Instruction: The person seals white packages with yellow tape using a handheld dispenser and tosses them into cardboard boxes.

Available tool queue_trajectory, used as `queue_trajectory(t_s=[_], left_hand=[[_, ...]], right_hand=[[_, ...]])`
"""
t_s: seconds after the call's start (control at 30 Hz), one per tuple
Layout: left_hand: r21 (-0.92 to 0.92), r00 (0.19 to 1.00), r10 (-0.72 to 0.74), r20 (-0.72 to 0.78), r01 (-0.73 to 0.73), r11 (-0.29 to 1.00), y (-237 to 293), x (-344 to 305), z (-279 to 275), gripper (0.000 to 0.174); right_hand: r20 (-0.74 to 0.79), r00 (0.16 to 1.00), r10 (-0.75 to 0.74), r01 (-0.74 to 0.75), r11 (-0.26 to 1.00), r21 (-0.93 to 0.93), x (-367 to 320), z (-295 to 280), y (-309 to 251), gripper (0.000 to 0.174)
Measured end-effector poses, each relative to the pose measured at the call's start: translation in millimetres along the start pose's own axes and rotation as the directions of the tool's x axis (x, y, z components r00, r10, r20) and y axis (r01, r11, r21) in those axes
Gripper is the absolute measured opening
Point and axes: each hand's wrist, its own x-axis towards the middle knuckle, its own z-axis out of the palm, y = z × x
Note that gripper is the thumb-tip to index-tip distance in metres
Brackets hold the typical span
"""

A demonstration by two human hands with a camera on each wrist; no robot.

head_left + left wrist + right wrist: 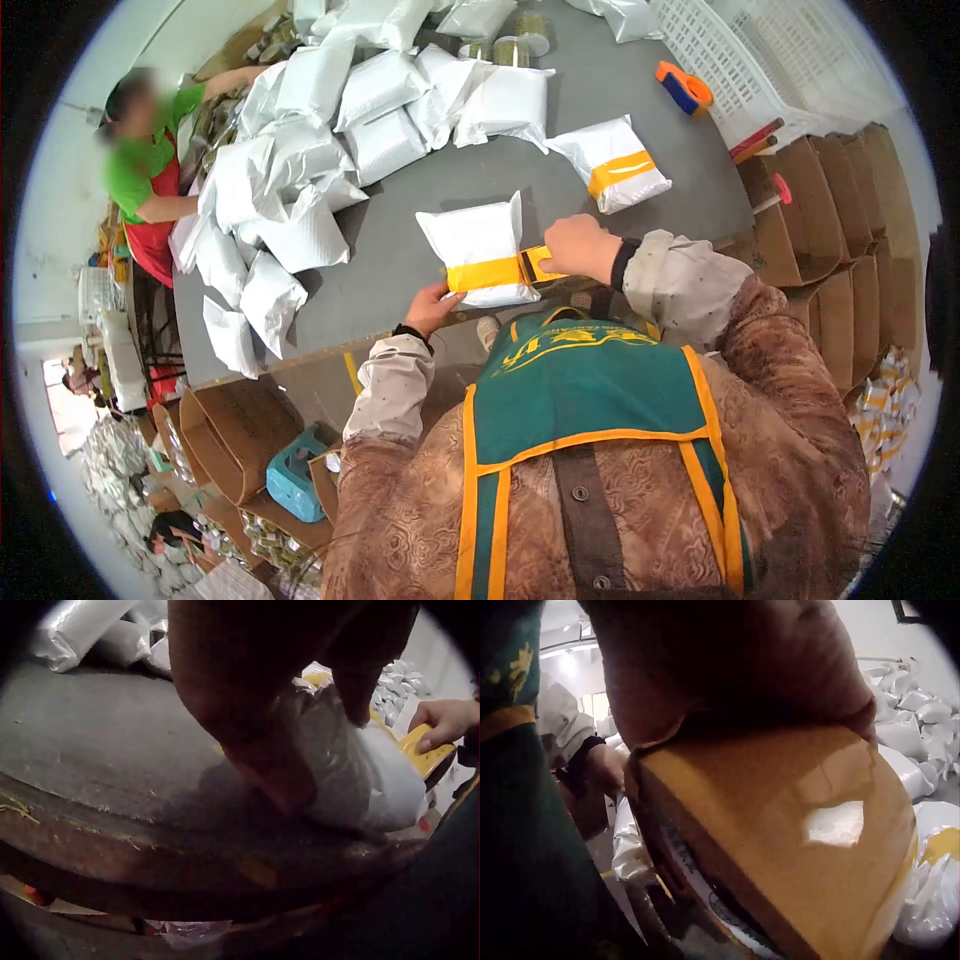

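Note:
A white plastic mailer bag (478, 228) lies near the front edge of the grey table, with a band of yellow tape (485, 275) across its lower part. My left hand (430, 308) grips the bag's left end at the tape. In the left wrist view, thumb and fingers close around the crinkled end of that bag (337, 769). At the bag's right side my right hand (582, 248) holds a roll of yellow packing tape (546, 264), right at the end of the band. The roll (780, 817) fills much of the right wrist view, its printed core partly showing.
White mailer bags (300, 170) are heaped across the table's left and back. To the right lie another taped bag (630, 172) and an orange-and-blue tape dispenser (685, 88). A white crate (740, 70) and cardboard boxes (800, 200) stand beyond. Across the table, a person (150, 175) reaches toward the heap.

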Motion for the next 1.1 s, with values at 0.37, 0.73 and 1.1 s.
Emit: queue_trajectory(t_s=[0.37, 0.73, 1.1], left_hand=[[-0.212, 0.99, -0.113, 0.084, 0.128, 0.969, -10.2, 4.5, -6.8, 0.039], [-0.597, 0.992, -0.119, -0.035, 0.075, 0.798, -54.5, -9.8, 6.8, 0.039], [-0.633, 0.98, -0.114, 0.166, 0.194, 0.75, -2.9, 17.4, 42.6, 0.038]], right_hand=[[-0.154, 0.98, -0.127, 0.06, 0.924, -0.378, 0.8, 17.6, -29.4, 0.019], [-0.111, 0.941, 0.319, -0.296, 0.938, 0.183, -34.0, 20.9, 78.1, 0.049], [-0.071, 0.94, 0.332, 0.256, -0.555, 0.791, -27.2, 81.1, 69.6, 0.039]])
